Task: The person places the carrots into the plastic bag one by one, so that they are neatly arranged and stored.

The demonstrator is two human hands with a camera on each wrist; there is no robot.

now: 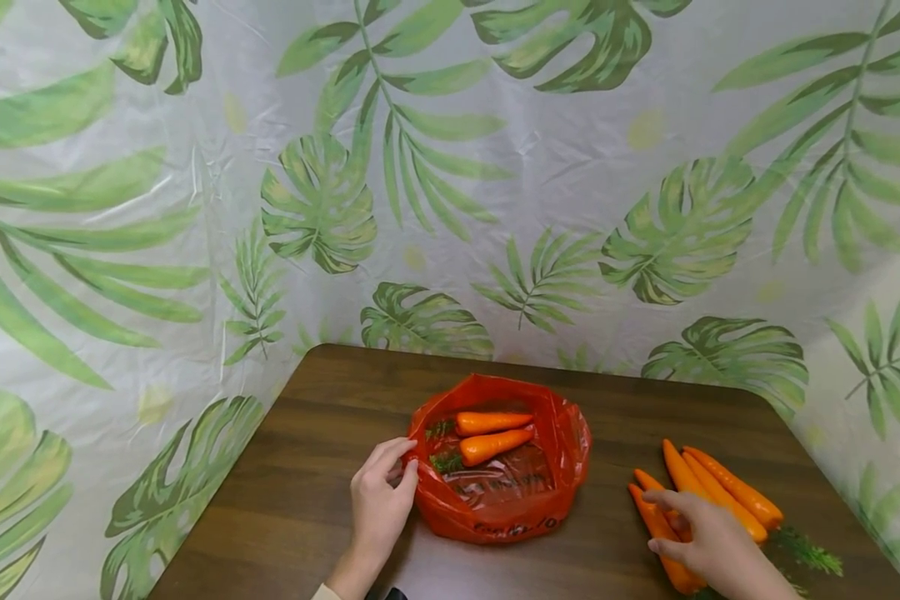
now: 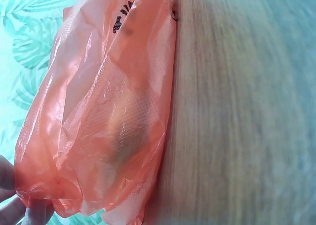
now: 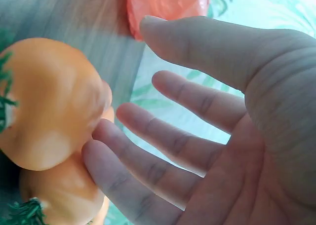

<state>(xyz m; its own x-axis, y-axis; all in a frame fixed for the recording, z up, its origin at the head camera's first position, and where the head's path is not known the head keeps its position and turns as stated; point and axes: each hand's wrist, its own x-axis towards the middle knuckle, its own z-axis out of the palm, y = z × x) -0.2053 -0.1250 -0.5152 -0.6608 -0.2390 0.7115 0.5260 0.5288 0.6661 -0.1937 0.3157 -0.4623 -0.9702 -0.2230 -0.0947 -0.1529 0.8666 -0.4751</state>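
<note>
A red plastic bag (image 1: 450,515) stands with its mouth spread wide on the table. Two orange carrots (image 1: 497,447) with green tops lie inside it. My left hand (image 1: 381,496) pinches the bag's left rim between thumb and fingers; the left wrist view shows the bag's crinkled side (image 2: 113,116) up close. Over at the right, my right hand (image 1: 720,542) reaches above several loose carrots (image 1: 742,487). Its fingers are spread and relaxed, with the fingertips (image 3: 96,153) right at the side of a thick carrot end (image 3: 47,104). That hand holds nothing.
The dark wooden table (image 1: 330,417) has a rounded far edge. Behind it hangs a pale sheet (image 1: 555,192) printed with green leaves. Green carrot tops (image 1: 806,550) point toward the table's right side. A small black object (image 1: 396,594) shows at the bottom edge.
</note>
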